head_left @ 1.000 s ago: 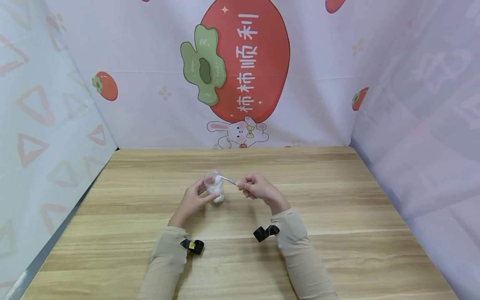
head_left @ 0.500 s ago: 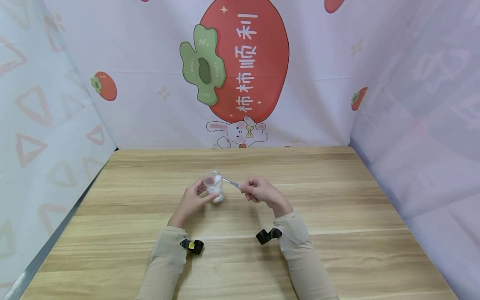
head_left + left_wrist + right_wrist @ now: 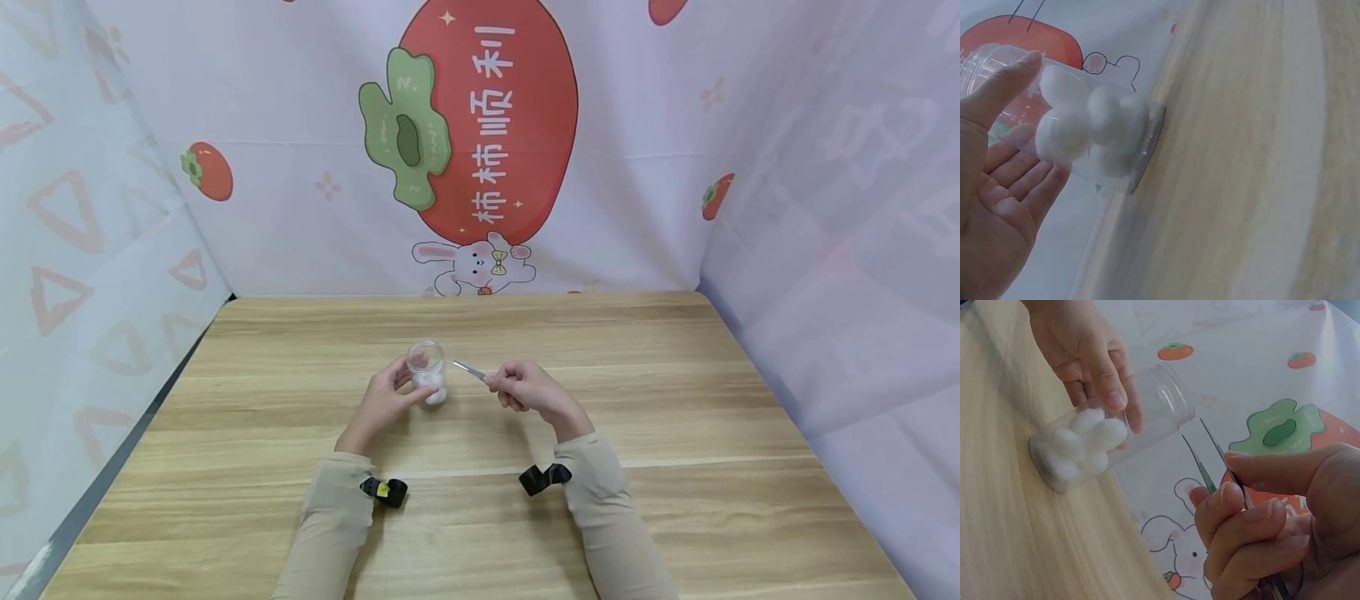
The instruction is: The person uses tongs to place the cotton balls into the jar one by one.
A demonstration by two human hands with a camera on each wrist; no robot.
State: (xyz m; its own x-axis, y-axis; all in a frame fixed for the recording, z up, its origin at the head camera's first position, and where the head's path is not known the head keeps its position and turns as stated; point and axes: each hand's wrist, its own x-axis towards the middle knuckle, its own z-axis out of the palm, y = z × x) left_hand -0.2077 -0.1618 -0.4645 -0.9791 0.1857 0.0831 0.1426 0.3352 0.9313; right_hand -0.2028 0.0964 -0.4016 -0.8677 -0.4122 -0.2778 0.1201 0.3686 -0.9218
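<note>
A clear, lidless jar (image 3: 426, 358) stands upright on the table, with several white cotton balls (image 3: 1088, 440) in its lower part. My left hand (image 3: 378, 408) holds it from the left, thumb on the near side and fingers behind; the left wrist view shows the thumb across the jar's upper wall (image 3: 1027, 103). To the right of the jar, my right hand (image 3: 531, 392) grips metal tweezers (image 3: 471, 370) between thumb and fingers. Their tips point toward the jar's mouth, apart from it. In the right wrist view, the two tweezer tips are spread, with nothing between them.
The wooden table (image 3: 675, 417) extends around both hands. A white cloth (image 3: 285, 217) printed with persimmons and a rabbit hangs behind it, with more cloth at both sides. Black wrist cameras (image 3: 386, 492) sit on both sleeves.
My right hand has drawn the tweezers away from the jar's mouth, rightward and slightly nearer me. A cotton ball near the rim has dropped lower in the jar. My left hand has stayed put.
</note>
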